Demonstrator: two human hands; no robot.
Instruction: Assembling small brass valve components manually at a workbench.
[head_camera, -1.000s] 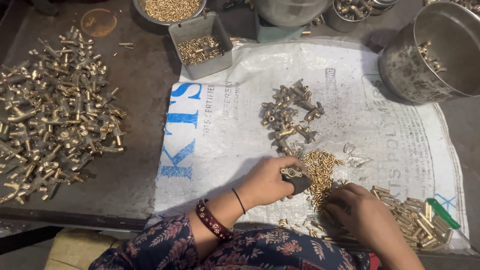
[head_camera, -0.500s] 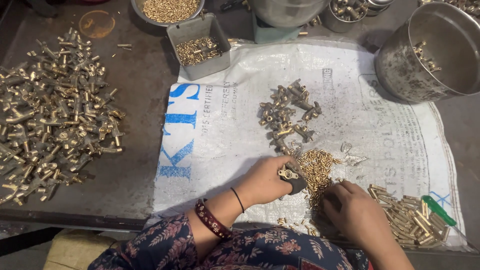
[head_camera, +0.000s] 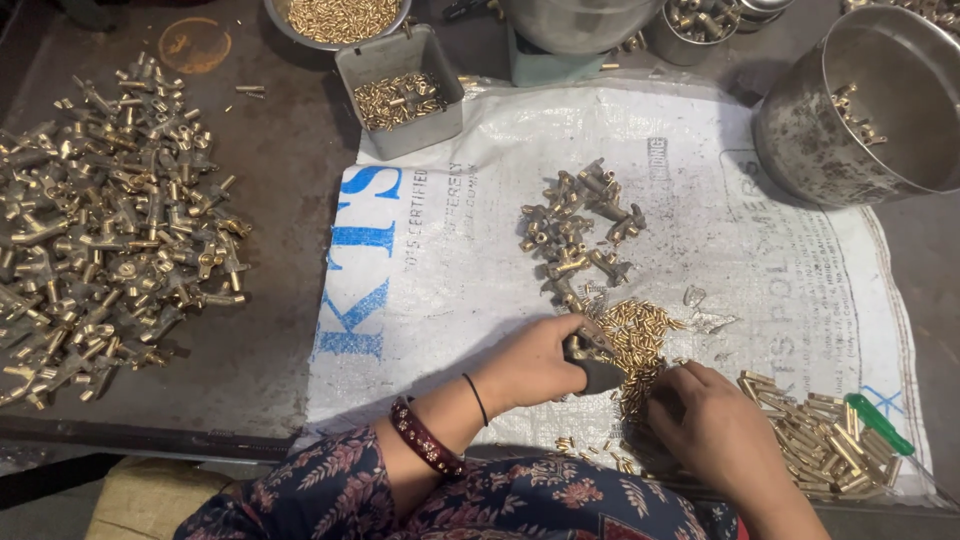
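Near the table's front edge, the left hand (head_camera: 535, 360) grips a brass fitting (head_camera: 590, 358) while the right hand (head_camera: 712, 430) pinches small brass pins (head_camera: 640, 335) lying just right of it.

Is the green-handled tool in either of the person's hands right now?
No, the green-handled tool lies on the white sack beside the brass rods, apart from the right hand.
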